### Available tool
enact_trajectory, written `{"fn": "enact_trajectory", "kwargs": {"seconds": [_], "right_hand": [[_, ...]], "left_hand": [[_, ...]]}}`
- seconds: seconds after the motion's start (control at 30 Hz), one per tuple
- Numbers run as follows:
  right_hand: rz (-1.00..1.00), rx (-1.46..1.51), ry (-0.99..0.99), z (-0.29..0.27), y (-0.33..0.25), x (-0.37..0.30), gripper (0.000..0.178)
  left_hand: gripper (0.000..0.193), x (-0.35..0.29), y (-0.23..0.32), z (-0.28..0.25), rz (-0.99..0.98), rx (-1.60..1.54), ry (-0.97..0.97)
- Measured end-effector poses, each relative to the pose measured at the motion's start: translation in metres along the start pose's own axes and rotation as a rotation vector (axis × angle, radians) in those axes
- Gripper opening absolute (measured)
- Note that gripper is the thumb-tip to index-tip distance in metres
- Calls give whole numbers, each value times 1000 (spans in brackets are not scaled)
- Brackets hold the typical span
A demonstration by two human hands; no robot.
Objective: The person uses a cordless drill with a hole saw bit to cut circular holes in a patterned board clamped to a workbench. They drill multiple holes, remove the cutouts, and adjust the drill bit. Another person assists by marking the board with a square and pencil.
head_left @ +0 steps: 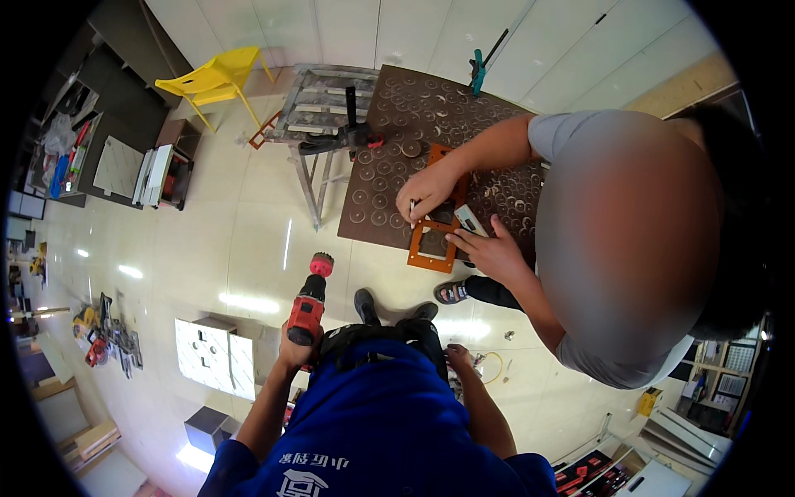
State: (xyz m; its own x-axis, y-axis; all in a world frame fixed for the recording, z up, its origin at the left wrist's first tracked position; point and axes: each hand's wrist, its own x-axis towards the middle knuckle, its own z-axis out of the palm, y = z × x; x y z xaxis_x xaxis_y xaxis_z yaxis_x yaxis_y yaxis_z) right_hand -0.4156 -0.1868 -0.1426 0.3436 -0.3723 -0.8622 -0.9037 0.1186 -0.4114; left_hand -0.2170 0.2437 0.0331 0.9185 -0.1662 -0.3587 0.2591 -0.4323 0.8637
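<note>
My left hand grips a red and black cordless drill by its handle. A round red hole saw sits in its chuck, pointing away from me above the floor. My right hand hangs beside my hip, fingers loose, with nothing seen in it. Across from me, a brown board carries many ring-shaped cuts and round holes. A co-worker's hands rest on an orange template frame there. One of them holds a pen-like marker; the other lies by a small white level-like tool.
A black clamp lies at the board's left edge by a metal stand; a teal clamp grips its far edge. A yellow chair stands far left. Marble-patterned panels and several power tools are on the floor at left.
</note>
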Motion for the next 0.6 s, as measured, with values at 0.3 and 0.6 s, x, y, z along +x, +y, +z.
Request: {"fn": "enact_trajectory", "kwargs": {"seconds": [0.3,0.6], "right_hand": [[-74,-7,-38,1,17,20,41],[-77,-104,-3,3,19,26,41]], "left_hand": [[9,-2,11,0,-51,-139,-23],[10,3,-12,1,-20,-89,0]]}}
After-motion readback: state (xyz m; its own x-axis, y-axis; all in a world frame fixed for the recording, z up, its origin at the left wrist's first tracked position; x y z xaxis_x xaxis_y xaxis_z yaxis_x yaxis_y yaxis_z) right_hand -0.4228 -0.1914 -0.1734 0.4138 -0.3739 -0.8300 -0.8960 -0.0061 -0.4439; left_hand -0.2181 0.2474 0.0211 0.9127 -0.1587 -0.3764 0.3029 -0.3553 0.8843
